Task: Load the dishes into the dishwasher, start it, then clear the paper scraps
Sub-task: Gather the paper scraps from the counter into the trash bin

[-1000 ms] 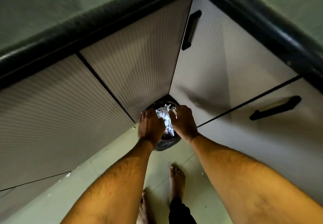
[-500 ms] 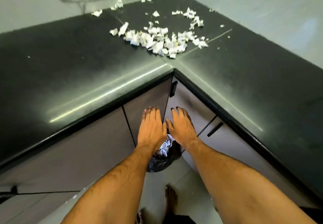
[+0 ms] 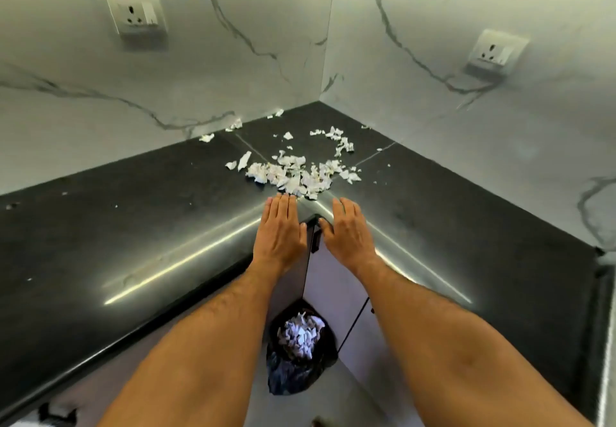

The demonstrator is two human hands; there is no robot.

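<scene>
A: What can you count here?

B: 2 hands, 2 wall sockets, 1 bin. The left socket [image 3: 136, 16] sits high on the left wall, the right socket [image 3: 497, 52] on the right wall. The scraps [image 3: 293, 175] are too many to count: 1 main heap on the black counter [image 3: 140, 226] in the corner, plus loose bits strung out behind it toward the walls.

A: And the bin?

B: The bin [image 3: 300, 356] stands on the floor below the counter's inner corner, lined with a dark bag and holding white scraps.

A: Where is the heap relative to the fingers?

B: Just beyond them. The left hand [image 3: 279, 233] lies palm down with fingers straight and together, its fingertips at the near edge of the heap; whether they touch paper I cannot tell. The right hand [image 3: 350, 236] is palm down beside it, fingers relaxed and slightly spread, a little short and to the right of the heap. Neither hand holds anything.

A: What differs from 0.5 s ago?

B: Then both hands were low, in front of the cabinet doors just above the bin. Now they are up over the counter's edge, either side of its inner corner. The view has lifted too, bringing in the walls and sockets. The heap looks unchanged.
</scene>
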